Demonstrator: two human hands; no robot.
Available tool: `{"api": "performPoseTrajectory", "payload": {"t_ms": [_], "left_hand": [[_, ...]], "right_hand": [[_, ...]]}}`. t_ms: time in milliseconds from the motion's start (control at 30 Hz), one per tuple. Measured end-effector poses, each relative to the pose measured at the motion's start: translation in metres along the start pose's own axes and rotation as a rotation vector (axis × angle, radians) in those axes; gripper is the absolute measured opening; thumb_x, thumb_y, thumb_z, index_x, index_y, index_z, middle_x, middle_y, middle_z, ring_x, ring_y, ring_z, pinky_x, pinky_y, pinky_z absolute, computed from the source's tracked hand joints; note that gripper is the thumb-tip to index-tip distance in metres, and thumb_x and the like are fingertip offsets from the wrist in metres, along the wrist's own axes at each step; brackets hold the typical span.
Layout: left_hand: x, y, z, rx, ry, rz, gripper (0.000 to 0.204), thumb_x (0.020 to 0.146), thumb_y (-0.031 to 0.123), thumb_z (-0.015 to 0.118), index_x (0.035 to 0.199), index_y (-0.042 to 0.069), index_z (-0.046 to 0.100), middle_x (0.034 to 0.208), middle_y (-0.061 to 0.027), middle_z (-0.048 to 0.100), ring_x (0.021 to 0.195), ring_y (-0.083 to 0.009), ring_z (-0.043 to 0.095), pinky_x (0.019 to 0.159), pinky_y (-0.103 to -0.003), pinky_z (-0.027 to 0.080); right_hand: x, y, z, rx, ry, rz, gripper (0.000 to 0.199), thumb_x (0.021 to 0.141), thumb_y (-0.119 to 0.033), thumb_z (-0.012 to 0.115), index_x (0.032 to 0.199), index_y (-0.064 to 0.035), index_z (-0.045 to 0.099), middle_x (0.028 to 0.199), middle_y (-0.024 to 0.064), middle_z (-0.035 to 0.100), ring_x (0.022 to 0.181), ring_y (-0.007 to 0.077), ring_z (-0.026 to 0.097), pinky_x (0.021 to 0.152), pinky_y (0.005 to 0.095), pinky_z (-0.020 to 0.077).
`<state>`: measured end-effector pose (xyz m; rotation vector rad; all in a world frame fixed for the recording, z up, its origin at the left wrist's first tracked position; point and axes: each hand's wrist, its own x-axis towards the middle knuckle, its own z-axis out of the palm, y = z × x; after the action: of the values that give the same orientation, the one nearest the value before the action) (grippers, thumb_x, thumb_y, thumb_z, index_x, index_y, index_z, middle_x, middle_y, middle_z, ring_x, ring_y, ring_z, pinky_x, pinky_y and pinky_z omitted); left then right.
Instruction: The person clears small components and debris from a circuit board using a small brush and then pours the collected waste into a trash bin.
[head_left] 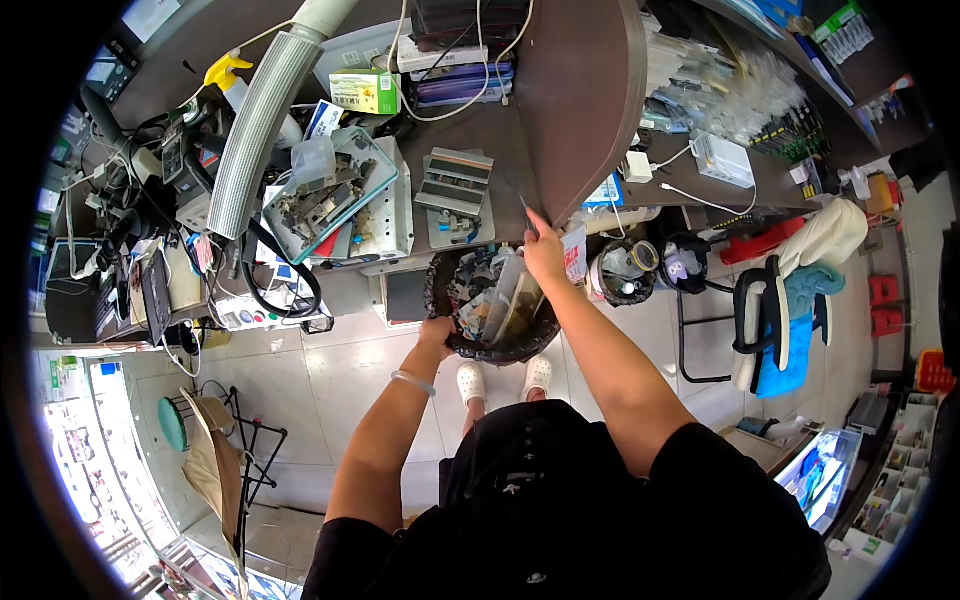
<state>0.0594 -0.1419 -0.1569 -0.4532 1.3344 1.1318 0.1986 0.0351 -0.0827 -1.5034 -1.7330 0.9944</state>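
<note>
A waste bin [497,353] lined with a dark bag stands in front of me against the desk edge, full of mixed scraps and a long clear plastic piece. My left hand [437,335] is closed on the bin's near left rim. Above the far right of the bin, at the desk edge, my right hand [543,252] grips a thin dark pointed tool [526,206]; its exact kind is too small to make out. The tool's tip points away over the desk top. Left of it lies a metal fixture [455,182] with flat bars on a grey plate.
A ribbed hose [262,135] hangs over the desk's left part, above a tray of small parts [371,215]. To the right a curved partition [600,90] rises. Another small bin [625,272] and a chair [770,320] stand right; a folding seat [215,440] is left.
</note>
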Motion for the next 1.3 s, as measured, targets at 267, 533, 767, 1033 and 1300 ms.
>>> {"api": "performPoseTrajectory", "payload": {"t_ms": [267,533,767,1033,1300], "left_hand": [[-0.011,0.004,0.006,0.041,-0.019,-0.013,0.035,0.062,-0.011,0.04,0.094,0.001,0.045,0.082,-0.0141,0.046,0.07,-0.0343,0.055,0.056,-0.052,0.051],[0.003,0.0,-0.003,0.017,-0.004,-0.016,0.036,0.061,-0.012,0.039,0.093,0.001,0.045,0.082,-0.0142,0.047,0.073,-0.0332,0.055,0.059,-0.052,0.051],[-0.007,-0.001,0.004,0.011,-0.023,0.0,0.035,0.063,-0.012,0.038,0.095,0.0,0.044,0.083,-0.0164,0.047,0.074,-0.0359,0.055,0.06,-0.054,0.05],[-0.007,-0.006,0.001,-0.013,-0.018,0.033,0.024,0.062,-0.011,0.039,0.084,-0.002,0.044,0.076,-0.0145,0.044,0.064,-0.0326,0.051,0.055,-0.052,0.05],[-0.014,-0.004,0.006,0.004,-0.007,0.043,0.029,0.062,-0.012,0.038,0.089,-0.001,0.045,0.077,-0.0151,0.046,0.065,-0.0346,0.053,0.057,-0.052,0.051]], "right_hand": [[-0.113,0.025,-0.105,-0.289,-0.22,-0.232,0.038,0.08,-0.007,0.051,0.116,-0.0197,0.053,0.078,0.0192,0.06,0.067,0.0359,0.058,0.059,0.0424,0.0461],[-0.076,0.021,-0.073,-0.366,-0.092,-0.24,0.04,0.083,-0.009,0.048,0.123,-0.014,0.044,0.077,0.022,0.058,0.067,0.0394,0.056,0.058,0.0464,0.0437],[-0.106,0.013,-0.078,-0.275,-0.12,-0.239,0.044,0.083,-0.003,0.045,0.125,-0.0128,0.041,0.1,0.0212,0.057,0.081,0.0386,0.057,0.068,0.0418,0.0465],[-0.129,0.011,-0.072,-0.348,-0.242,-0.09,0.047,0.082,-0.001,0.044,0.128,-0.0076,0.033,0.101,0.0245,0.055,0.083,0.0414,0.055,0.069,0.0452,0.045],[-0.12,0.013,-0.064,-0.204,-0.219,-0.201,0.042,0.083,-0.005,0.047,0.124,-0.0097,0.038,0.098,0.0225,0.057,0.081,0.0403,0.056,0.068,0.0434,0.0456]]}}
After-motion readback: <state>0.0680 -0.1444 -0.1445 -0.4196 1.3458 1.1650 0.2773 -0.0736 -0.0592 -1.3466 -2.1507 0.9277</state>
